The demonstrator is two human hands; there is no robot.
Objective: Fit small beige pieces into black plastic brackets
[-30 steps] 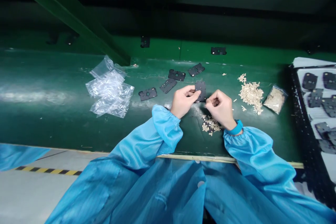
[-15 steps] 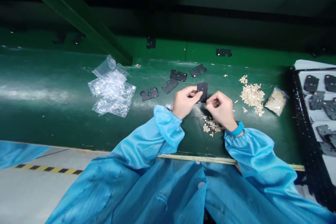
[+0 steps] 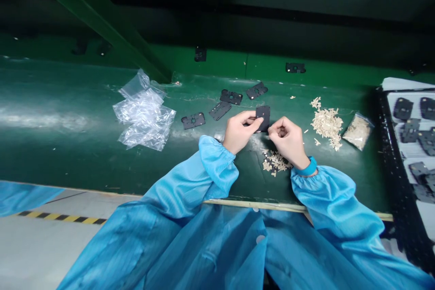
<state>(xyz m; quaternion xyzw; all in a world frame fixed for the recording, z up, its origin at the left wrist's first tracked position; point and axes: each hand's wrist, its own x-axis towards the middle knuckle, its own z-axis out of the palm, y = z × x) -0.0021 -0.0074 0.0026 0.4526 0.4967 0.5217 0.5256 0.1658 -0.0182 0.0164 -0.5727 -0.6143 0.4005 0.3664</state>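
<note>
My left hand (image 3: 238, 132) pinches a small black flat part (image 3: 263, 115) by its lower left edge and holds it upright over the green belt (image 3: 68, 145). My right hand (image 3: 287, 140) sits just right of the part, fingers curled in a pinch at its lower right corner; whatever lies between the fingertips is too small to make out. A little heap of beige scraps (image 3: 274, 162) lies on the belt below both hands.
Several more black parts (image 3: 220, 109) lie behind my hands. Clear plastic bags (image 3: 144, 114) are piled to the left. A bigger heap of beige scraps (image 3: 326, 122) and a filled bag (image 3: 356, 130) lie right, beside a black tray (image 3: 394, 163) of parts.
Both hands have stayed in place. The black part has turned a little more upright between the fingers, and the view has shifted slightly.
</note>
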